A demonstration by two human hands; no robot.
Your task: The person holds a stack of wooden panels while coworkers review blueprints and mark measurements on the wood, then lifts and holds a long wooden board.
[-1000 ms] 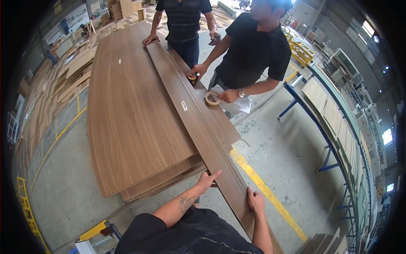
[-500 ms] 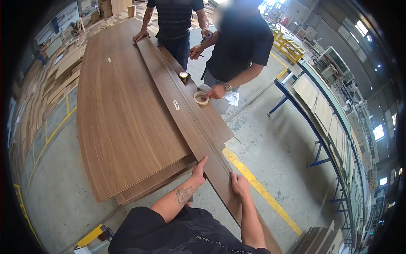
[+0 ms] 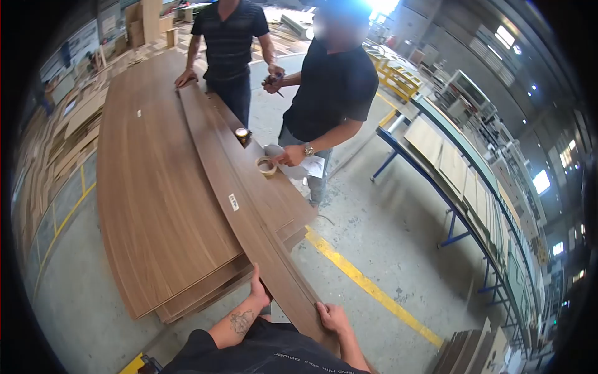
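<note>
A long, narrow wood-grain board [image 3: 250, 227] with a lengthwise groove and a small white label [image 3: 233, 202] lies slantwise over a stack of wide brown panels [image 3: 162, 212]. Its near end sticks out past the stack towards my body. My left hand [image 3: 258, 289] grips the board's left edge, thumb on top and fingers hidden beneath. On the opposite edge, my right hand [image 3: 332, 316] is closed round the board, lower down. A roll of tape [image 3: 266, 166] stands by the board's right side, under a co-worker's hand [image 3: 290, 156]. Farther up sits a small black-and-yellow item [image 3: 243, 135].
Two co-workers stand across the stack; one rests a hand [image 3: 185, 78] at the board's far end. White paper [image 3: 313, 166] lies near the other. A blue-legged roller conveyor [image 3: 448, 187] carrying panels runs along the right. Dark boards [image 3: 464, 349] stand at lower right.
The view has shifted, so the board, stack and co-workers appear farther left and lower. Both my hands keep their hold on the board. The co-workers' raised hands have come closer together.
</note>
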